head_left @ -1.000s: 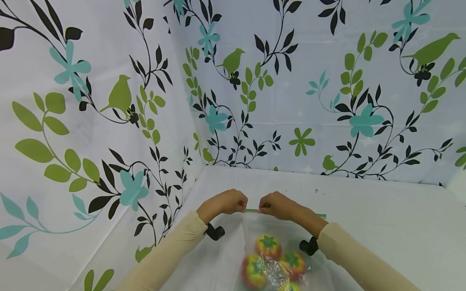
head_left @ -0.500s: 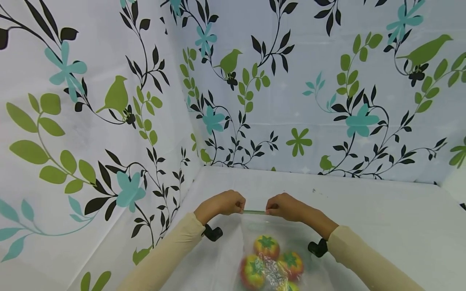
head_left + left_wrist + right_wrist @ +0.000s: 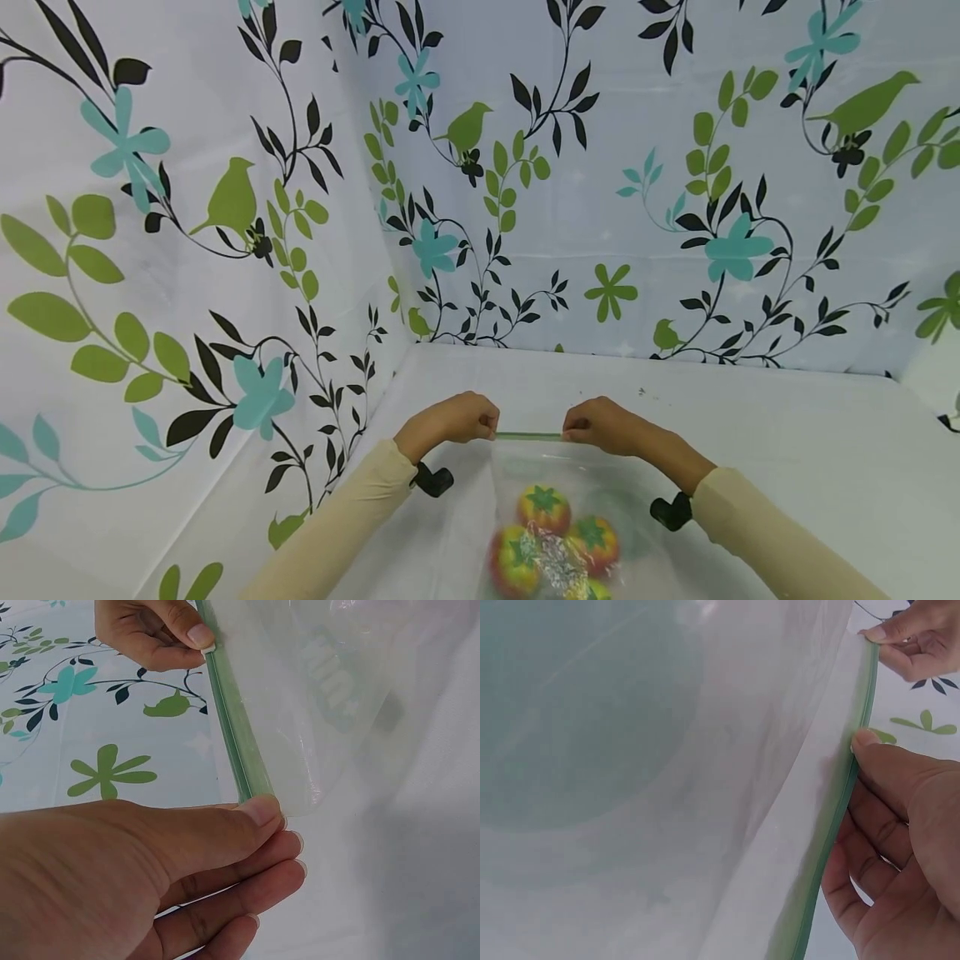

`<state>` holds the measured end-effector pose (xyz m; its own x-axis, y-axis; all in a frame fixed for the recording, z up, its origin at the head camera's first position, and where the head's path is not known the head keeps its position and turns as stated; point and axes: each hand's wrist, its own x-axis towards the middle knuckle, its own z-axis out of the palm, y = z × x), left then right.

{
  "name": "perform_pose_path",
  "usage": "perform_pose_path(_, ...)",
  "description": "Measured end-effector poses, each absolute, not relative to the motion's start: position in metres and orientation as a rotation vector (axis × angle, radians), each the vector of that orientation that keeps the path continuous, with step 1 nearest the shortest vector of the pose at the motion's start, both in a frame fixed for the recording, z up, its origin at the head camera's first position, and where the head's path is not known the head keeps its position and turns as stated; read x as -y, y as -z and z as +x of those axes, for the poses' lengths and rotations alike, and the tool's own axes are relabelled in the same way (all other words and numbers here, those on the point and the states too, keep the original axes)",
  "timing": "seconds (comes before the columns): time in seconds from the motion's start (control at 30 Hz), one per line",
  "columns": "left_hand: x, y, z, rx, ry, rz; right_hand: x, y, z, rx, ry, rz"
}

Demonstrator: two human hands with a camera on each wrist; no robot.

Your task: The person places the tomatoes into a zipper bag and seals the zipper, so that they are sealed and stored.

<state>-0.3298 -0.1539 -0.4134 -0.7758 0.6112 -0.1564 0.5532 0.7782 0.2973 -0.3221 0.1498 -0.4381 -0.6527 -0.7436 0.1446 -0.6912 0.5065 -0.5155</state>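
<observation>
A clear zip bag [image 3: 510, 475] lies on the white-covered table, its green zip strip [image 3: 528, 436] along the far edge. Several red-and-yellow, tomato-like fruits [image 3: 543, 510] with green star-shaped tops are inside, under crinkled, shiny clear plastic. My left hand [image 3: 459, 417] pinches the strip's left end between thumb and fingers. Farther right on the same strip, my right hand [image 3: 606, 427] pinches it. At the right thumb, the left wrist view shows a small pale piece [image 3: 208, 649] that looks like a zip slider. The bag's near end is out of view.
White cloth [image 3: 787, 483] covers the table. Behind and to the left hang white sheets [image 3: 480, 308] printed with leaves, birds and flowers. A black wrist camera sits under each wrist, the left camera [image 3: 432, 480] and the right camera [image 3: 671, 511].
My right hand has moved to the right along the green strip, widening the gap between the hands. My left hand keeps its pinch at the left end. The head view has turned slightly right.
</observation>
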Motion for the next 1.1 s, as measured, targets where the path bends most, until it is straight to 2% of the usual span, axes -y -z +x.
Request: perform_pose_path(1.1,0.159,0.415,-0.340,-2.728,-0.325,0.929,-0.207,0.431,-0.312,-2.767,0.780,-1.076)
